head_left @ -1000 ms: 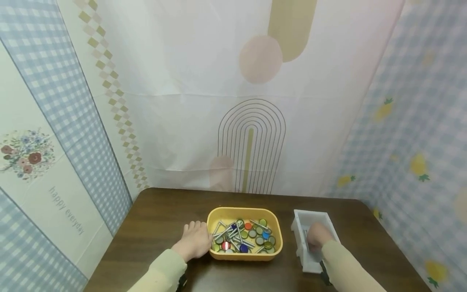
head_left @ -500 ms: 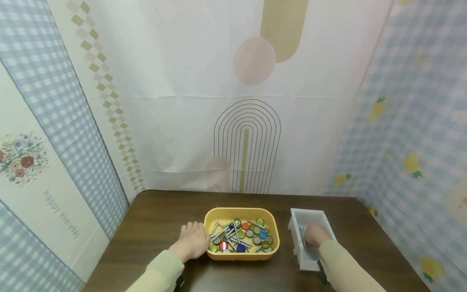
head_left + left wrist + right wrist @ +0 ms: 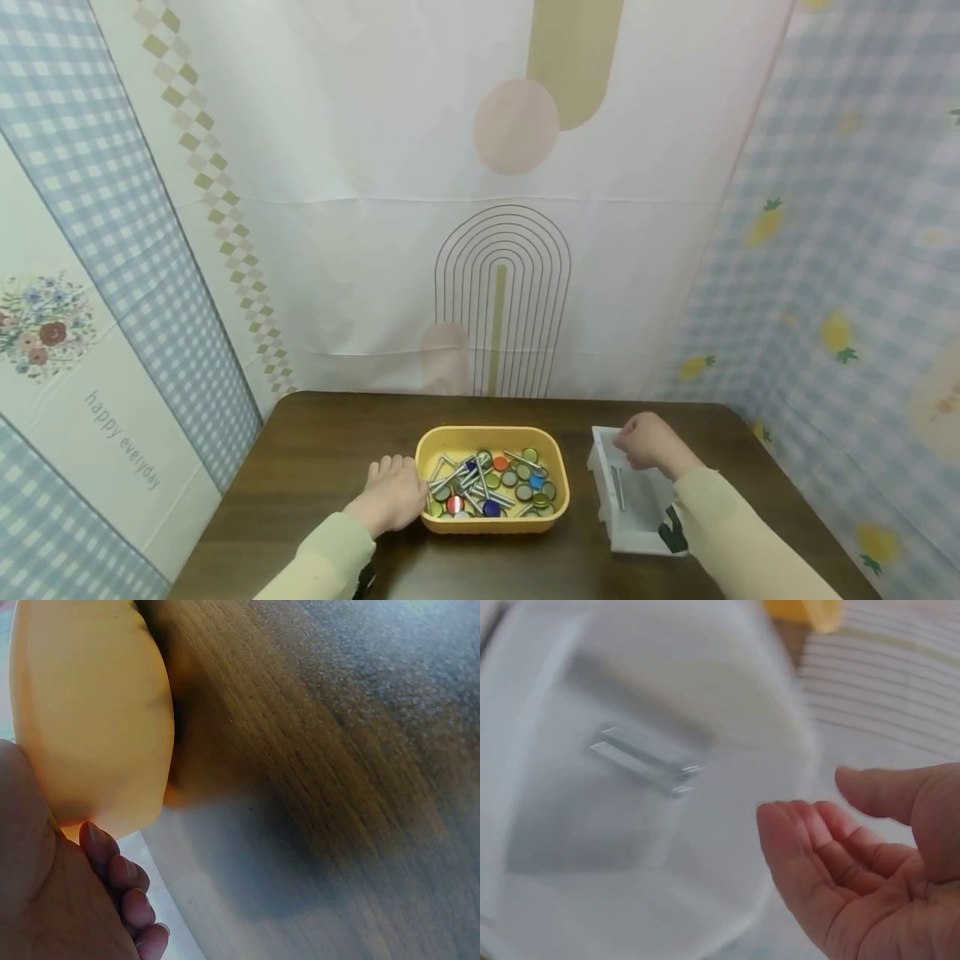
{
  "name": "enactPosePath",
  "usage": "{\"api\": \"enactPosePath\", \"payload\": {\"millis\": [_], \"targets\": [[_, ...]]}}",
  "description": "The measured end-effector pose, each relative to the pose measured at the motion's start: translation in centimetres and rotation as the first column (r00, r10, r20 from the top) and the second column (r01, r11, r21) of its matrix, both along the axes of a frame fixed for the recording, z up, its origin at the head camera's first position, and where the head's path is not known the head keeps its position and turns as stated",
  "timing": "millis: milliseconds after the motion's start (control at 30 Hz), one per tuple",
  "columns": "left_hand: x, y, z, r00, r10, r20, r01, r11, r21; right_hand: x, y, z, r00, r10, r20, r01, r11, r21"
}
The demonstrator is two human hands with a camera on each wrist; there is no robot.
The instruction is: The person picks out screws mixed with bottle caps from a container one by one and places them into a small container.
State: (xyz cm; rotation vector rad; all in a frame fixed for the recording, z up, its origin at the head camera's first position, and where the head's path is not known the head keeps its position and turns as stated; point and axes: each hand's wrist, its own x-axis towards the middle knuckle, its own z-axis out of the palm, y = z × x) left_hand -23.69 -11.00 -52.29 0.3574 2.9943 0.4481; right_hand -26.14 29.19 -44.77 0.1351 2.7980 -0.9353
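My left hand (image 3: 392,493) rests against the left end of a yellow tub (image 3: 491,526), touching its side with fingers loosely bent, as the left wrist view also shows. Metal bolts (image 3: 483,479) and bottle caps (image 3: 523,492) of several colours lie mixed in the tub. Over the far right rim of a white bin (image 3: 630,533) is my right hand (image 3: 651,442). Its fingers (image 3: 799,847) are gently curved with the thumb apart, and nothing is between them. Two silver bolts (image 3: 645,761) lie side by side on the bin's floor, slightly blurred.
Both containers stand on a dark brown wooden table (image 3: 337,425), the white bin to the right of the tub with a narrow gap between them. A patterned cloth (image 3: 360,292) hangs behind the table and checked cloth covers both sides.
My right hand has risen from inside the white bin to above its far rim, leaving a bolt visible on the floor. My left hand stays at the tub. The head view has shifted slightly.
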Motion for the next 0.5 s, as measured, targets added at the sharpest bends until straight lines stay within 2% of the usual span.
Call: {"api": "enactPosePath", "payload": {"millis": [67,167,367,500], "targets": [[0.0,-0.2,-0.3,1.0,0.006,-0.006,-0.006,1.0,0.001,-0.1,-1.2,0.8,1.0,-0.004,-0.009,0.003,0.994,-0.107],[0.1,-0.3,-0.7,1.0,0.004,-0.007,-0.005,1.0,-0.006,0.0,-3.5,1.3,1.0,0.011,-0.002,-0.011,0.983,-0.184],[0.1,-0.3,-0.7,1.0,0.0,-0.004,0.0,1.0,-0.003,-0.2,-8.3,0.8,0.998,0.053,0.031,-0.046,0.977,-0.207],[-0.1,-0.1,-0.4,1.0,-0.004,-0.004,0.004,1.0,-0.001,-0.7,-10.3,0.4,0.997,0.077,0.031,-0.069,0.98,-0.188]]}}
